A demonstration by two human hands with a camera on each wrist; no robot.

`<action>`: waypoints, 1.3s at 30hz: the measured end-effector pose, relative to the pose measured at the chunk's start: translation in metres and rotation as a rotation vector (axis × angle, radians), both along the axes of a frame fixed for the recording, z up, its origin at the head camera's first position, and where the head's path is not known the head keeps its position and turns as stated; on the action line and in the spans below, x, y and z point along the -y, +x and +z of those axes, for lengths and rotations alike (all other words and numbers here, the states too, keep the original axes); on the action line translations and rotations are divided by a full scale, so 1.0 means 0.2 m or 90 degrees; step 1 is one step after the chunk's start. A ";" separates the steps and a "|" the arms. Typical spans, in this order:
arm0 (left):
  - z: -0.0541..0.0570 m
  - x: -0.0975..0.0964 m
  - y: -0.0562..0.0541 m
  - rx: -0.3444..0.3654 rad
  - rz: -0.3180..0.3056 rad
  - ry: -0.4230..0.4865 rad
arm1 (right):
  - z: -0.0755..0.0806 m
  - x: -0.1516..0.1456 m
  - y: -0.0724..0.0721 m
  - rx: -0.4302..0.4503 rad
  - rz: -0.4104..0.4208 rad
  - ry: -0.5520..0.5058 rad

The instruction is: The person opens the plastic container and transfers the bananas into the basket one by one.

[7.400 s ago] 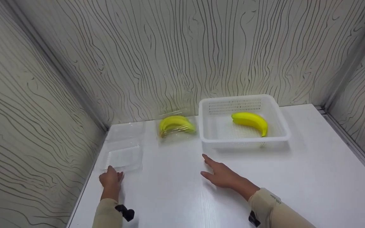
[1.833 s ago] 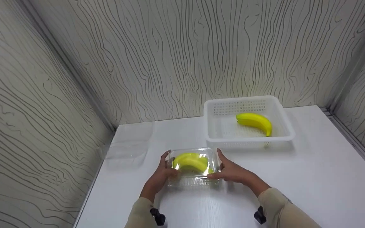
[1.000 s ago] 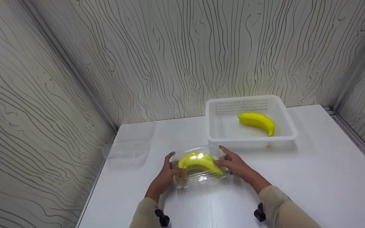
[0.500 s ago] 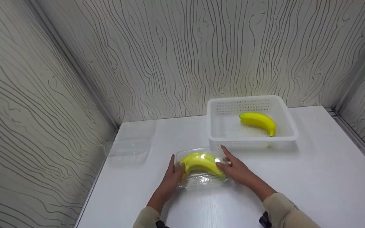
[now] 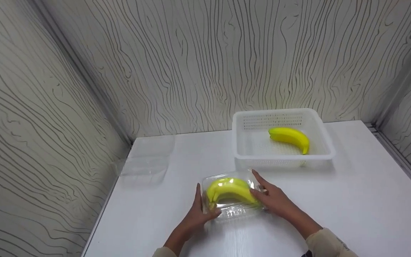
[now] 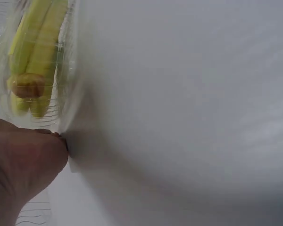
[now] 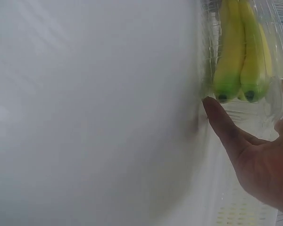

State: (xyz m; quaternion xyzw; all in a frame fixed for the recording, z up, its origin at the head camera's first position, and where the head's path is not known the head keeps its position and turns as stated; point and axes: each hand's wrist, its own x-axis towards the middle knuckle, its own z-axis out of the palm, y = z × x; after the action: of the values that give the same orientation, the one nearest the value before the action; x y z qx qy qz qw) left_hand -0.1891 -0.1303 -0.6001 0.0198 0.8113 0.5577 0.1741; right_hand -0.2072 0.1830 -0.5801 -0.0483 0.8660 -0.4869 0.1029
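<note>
In the head view, a clear plastic clamshell box [image 5: 236, 211] with a bunch of yellow bananas [image 5: 231, 191] inside is held between both hands near the middle of the white table. The left hand [image 5: 195, 216] grips its left end, thumb at the front corner and fingers along the side. At the other end the right hand [image 5: 275, 200] holds the box, its thumb on the lid's edge. The left wrist view shows the brown stem end of the bananas [image 6: 30, 84] through the plastic; green tips of the bananas [image 7: 231, 87] appear in the right wrist view.
A white perforated basket [image 5: 284, 157] stands at the back right with a single banana [image 5: 291, 138] in it. Another clear clamshell [image 5: 145, 166], lid spread open, lies at the left. Wood-grain panels [image 5: 205, 64] enclose the table's back and sides.
The banana box has come from the back, beside the basket, into both hands. Over the last second it shifts slightly right and nearer the person; the left thumb moves down to its front corner.
</note>
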 end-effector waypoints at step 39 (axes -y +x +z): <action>-0.10 0.04 0.05 -0.056 -0.051 -0.003 | -0.03 0.00 0.04 -0.011 0.012 0.021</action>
State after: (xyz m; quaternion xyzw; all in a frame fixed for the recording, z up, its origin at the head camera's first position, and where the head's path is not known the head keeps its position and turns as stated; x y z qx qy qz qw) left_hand -0.1798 -0.1390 -0.6199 0.0763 0.8183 0.5468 0.1601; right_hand -0.1991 0.1829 -0.5855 -0.0594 0.8744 -0.4709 0.1007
